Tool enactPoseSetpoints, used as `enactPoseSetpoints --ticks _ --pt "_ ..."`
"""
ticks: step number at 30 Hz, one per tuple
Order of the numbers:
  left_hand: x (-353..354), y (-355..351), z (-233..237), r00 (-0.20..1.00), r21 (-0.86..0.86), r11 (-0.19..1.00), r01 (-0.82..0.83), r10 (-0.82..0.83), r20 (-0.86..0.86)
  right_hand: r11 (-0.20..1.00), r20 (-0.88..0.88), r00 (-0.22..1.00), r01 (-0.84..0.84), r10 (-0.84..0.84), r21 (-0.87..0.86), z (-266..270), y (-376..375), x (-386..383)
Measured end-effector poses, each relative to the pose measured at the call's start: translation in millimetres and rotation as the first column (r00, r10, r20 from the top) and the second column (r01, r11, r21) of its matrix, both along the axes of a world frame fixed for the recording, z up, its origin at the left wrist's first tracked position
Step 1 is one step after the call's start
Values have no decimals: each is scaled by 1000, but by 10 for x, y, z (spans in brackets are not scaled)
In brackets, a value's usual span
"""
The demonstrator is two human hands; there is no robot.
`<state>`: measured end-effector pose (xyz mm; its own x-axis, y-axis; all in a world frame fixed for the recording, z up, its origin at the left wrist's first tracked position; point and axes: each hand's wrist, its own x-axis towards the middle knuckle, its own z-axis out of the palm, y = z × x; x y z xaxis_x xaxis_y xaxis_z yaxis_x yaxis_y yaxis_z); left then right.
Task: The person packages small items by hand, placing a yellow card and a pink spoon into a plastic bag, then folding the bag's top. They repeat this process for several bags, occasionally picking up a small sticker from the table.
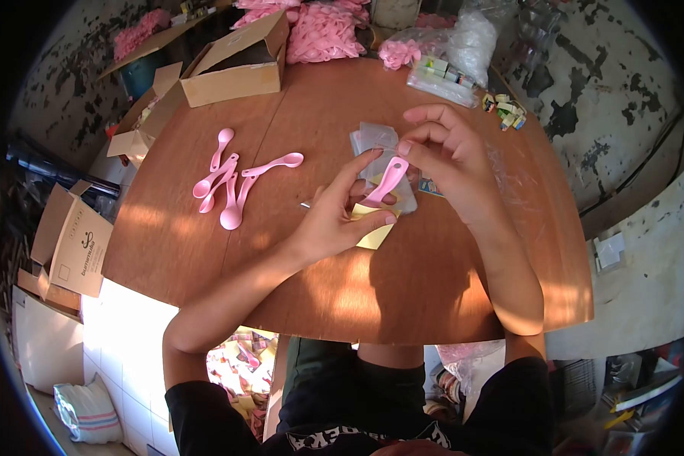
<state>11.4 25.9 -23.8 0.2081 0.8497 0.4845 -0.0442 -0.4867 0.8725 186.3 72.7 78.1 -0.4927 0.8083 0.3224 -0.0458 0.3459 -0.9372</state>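
My left hand [340, 211] is closed on a pink spoon [388, 181], whose handle with a hole points up. Under its thumb is a yellow card [374, 235]. My right hand [450, 156] is closed, its thumb and index fingertip pinched just above the spoon's handle; whatever is between them is too small to make out. Clear plastic bags [378, 135] lie on the table behind and below the hands. To the left, several pink spoons [231, 211] lie in a loose group on the brown table [311, 114].
At the table's back stand an open cardboard box [232, 83] and bags of pink items [323, 34]. Clear bags [473, 45] and small yellow-green pieces [507, 112] are at the back right. A printed carton [76, 243] stands left of the table.
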Motion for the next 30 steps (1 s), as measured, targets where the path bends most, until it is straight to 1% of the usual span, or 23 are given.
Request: enactPoseSetpoints --ticks 2,3,5,6,7,9,10,11,13,15,16,18,19,20,21,22,23,25,26,27,28,29,30 --pt "10 -17 -8 997 35 999 41 -43 69 971 21 996 75 -82 228 97 -53 6" --pt "6 -12 6 997 35 999 40 -43 69 971 21 996 75 -82 228 191 -89 11" --pt "-5 8 62 970 344 919 -194 231 -71 766 -144 965 262 -219 587 373 -138 45" --pt "-14 23 83 970 341 920 -195 231 -68 584 -185 952 297 -245 755 375 -31 83" --pt "-35 34 106 957 353 901 -252 286 -47 588 -179 953 293 -246 754 340 9 124" --pt "-81 41 178 942 369 879 -301 333 -26 830 254 939 54 -231 556 273 48 205" --pt "-120 47 223 939 345 889 -301 340 -58 740 195 943 75 -271 668 248 31 235" --pt "-141 43 274 933 321 896 -306 350 -87 736 192 942 77 -274 673 224 11 256" --pt "-102 -73 476 930 317 899 -302 351 -109 803 40 972 167 -231 573 168 -67 310" --pt "-40 -194 635 907 315 916 -247 333 -256 840 1 983 157 -184 520 139 -187 296" --pt "11 -219 622 908 316 918 -239 327 -261 873 -41 991 135 -131 468 128 -253 275" --pt "125 -295 583 955 313 926 -212 265 -136 880 -5 992 116 -127 460 138 -413 234" --pt "155 -372 565 954 315 925 -212 266 -140 888 37 993 86 -115 452 147 -480 222" --pt "180 -469 543 991 109 985 -134 131 31 885 64 991 77 -120 458 148 -527 224" --pt "203 -552 525 974 -83 996 -11 30 225 885 60 992 75 -115 459 123 -544 227" --pt "256 -605 517 957 -75 994 -78 96 272 907 75 995 22 -59 422 85 -552 228" --pt "244 -678 513 958 -77 994 -84 102 268 924 89 996 -32 -3 382 52 -572 226" --pt "205 -821 530 969 -119 975 -187 203 144 945 97 995 -27 -5 326 53 -651 211" --pt "225 -861 535 959 -116 963 -243 257 122 822 134 989 -23 -65 568 52 -666 209" --pt "238 -901 534 958 -119 961 -248 261 118 639 152 979 -32 -134 769 41 -678 206" --pt "250 -937 533 956 -116 957 -266 278 96 586 127 980 -14 -153 810 7 -693 194" --pt "258 -960 536 953 -114 952 -284 293 74 589 127 980 -14 -151 808 7 -709 201" --pt "239 -975 545 955 -66 953 -296 297 9 536 168 972 -54 -166 843 19 -731 217"
